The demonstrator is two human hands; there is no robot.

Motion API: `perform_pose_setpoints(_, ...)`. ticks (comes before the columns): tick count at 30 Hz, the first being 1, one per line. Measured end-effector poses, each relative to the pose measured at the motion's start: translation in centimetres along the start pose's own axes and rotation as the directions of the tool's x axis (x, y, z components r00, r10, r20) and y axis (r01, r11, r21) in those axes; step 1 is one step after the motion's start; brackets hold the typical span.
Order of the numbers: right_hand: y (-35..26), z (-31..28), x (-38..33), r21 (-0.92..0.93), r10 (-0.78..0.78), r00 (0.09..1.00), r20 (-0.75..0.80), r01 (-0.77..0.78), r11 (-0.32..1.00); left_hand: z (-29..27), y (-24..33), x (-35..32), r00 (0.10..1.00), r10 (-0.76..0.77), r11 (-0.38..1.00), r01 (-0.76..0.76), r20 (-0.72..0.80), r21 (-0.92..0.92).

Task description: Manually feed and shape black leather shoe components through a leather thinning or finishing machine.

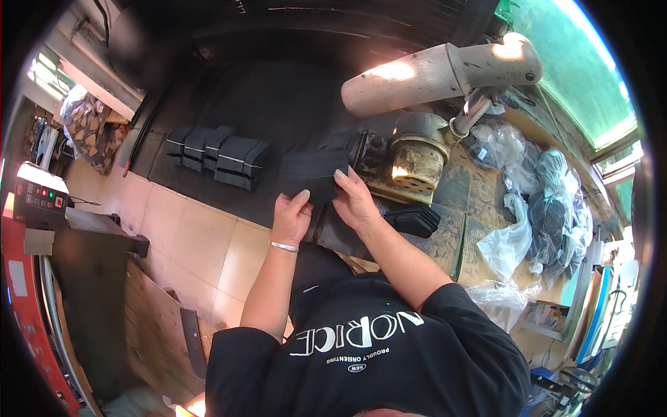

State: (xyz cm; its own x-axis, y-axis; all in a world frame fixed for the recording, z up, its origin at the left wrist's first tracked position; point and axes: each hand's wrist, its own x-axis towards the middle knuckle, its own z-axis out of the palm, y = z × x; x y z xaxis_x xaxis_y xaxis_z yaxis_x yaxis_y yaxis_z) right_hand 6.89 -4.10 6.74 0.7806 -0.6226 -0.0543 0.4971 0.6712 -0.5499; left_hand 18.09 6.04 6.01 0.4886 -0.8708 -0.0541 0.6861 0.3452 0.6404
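A flat black sheet-like piece (314, 169) is held up between my two hands over the dark work surface. My left hand (292, 217) pinches its near left corner, thumb on top. On the right edge, my right hand (356, 197) grips it with the thumb laid over the face. Its material is not clear from here. To the left lie several bundles of similar black pieces (236, 167), with thin pale bands across them. A loose stack of black pieces (415, 220) rests beside my right forearm.
Just right of my hands stands a worn, grimy machine head (419, 153), with a large grey ribbed cylinder (410, 78) above it. Clear plastic bags (549, 201) of dark items crowd the right side. A control box with lit buttons (43, 191) is at far left.
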Motion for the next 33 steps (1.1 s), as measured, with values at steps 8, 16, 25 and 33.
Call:
perform_pose_setpoints(8, 0.7, -4.7, -2.3, -0.583, -0.038, 0.997, 0.071, 0.073, 0.809, 0.1, 1.8, 4.6, 0.983, 0.185, 0.975, -0.183, -0.007, 0.122)
perform_pose_setpoints(16, 3.6, -10.4, -6.7, -0.808, 0.043, 0.998, 0.04, 0.007, 0.589, 3.7, 4.2, 10.0, 0.944, 0.328, 0.899, -0.32, 0.024, 0.298)
perform_pose_setpoints(25, 3.2, -10.0, -6.9, -0.835, 0.041, 0.998, 0.05, 0.019, 0.55, 6.2, 3.9, 10.7, 0.952, 0.302, 0.922, -0.303, 0.04, 0.242)
perform_pose_setpoints(33, 3.0, -9.9, -6.7, -0.83, 0.043, 0.998, 0.053, 0.02, 0.558, 4.7, 3.5, 10.1, 0.96, 0.269, 0.939, -0.28, 0.078, 0.199)
